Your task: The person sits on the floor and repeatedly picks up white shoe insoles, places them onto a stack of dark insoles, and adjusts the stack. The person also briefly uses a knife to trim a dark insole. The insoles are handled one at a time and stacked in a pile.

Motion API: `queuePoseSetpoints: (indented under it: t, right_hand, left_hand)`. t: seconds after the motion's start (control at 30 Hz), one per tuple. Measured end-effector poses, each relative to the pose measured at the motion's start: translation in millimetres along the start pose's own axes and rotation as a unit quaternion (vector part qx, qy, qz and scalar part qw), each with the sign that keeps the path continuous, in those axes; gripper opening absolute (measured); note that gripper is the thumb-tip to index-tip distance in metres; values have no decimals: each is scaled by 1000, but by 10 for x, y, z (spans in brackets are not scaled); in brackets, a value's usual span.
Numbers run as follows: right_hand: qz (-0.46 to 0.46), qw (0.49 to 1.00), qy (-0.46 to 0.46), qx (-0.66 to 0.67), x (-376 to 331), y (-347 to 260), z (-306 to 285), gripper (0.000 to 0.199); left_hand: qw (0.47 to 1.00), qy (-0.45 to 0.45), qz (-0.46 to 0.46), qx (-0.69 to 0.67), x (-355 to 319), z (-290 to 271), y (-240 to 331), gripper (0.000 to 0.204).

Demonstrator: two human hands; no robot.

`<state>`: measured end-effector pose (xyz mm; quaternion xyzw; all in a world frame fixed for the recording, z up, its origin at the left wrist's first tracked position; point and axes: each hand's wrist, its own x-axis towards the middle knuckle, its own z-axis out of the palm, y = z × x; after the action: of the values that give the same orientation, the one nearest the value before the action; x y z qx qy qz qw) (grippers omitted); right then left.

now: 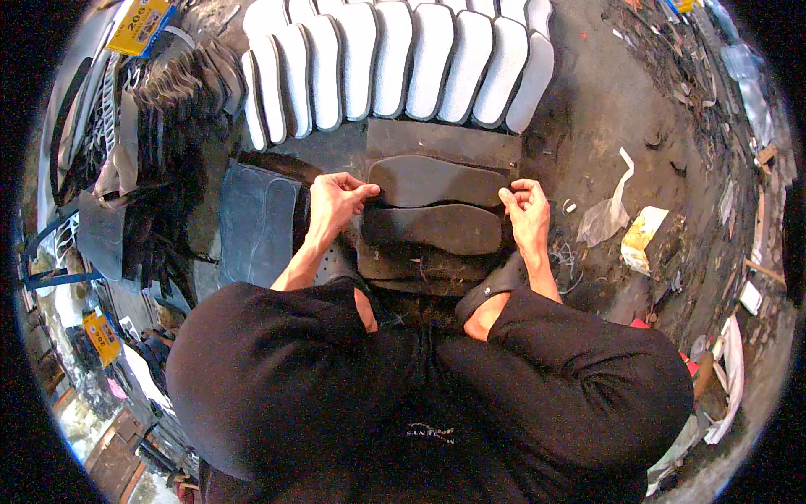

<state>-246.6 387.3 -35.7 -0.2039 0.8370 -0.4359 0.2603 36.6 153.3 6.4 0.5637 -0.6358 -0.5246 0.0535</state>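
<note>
A dark shoe sole (437,182) lies crosswise before me on a dark flat board (445,141). My left hand (337,202) pinches its left end between thumb and fingers. At its right end, my right hand (529,212) is closed the same way, thumb against the edge. Just nearer to me, a second dark sole (432,229) rests on the board with its long edge against the first. Neither hand is on that second sole.
Rows of white-topped soles (390,63) stand beyond the board. Stacked dark soles (180,101) and a dark sheet with pale outlines (256,214) are at left. Plastic scraps (604,214) and a yellow-white wrapper (643,239) litter the floor at right. My shoes (495,281) flank the board.
</note>
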Motion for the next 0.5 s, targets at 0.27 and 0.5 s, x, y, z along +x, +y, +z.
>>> queuePoseSetpoints:
  t: [0.27,0.5]
  right_hand:
    - [-347,899,-38,-266,-308,-609,195,67]
    - [-326,871,-186,-318,-276,-403,310,69]
  left_hand:
    - [915,120,344,174,-333,528,-185,96]
    - [921,129,313,190,-365,503,-446,97]
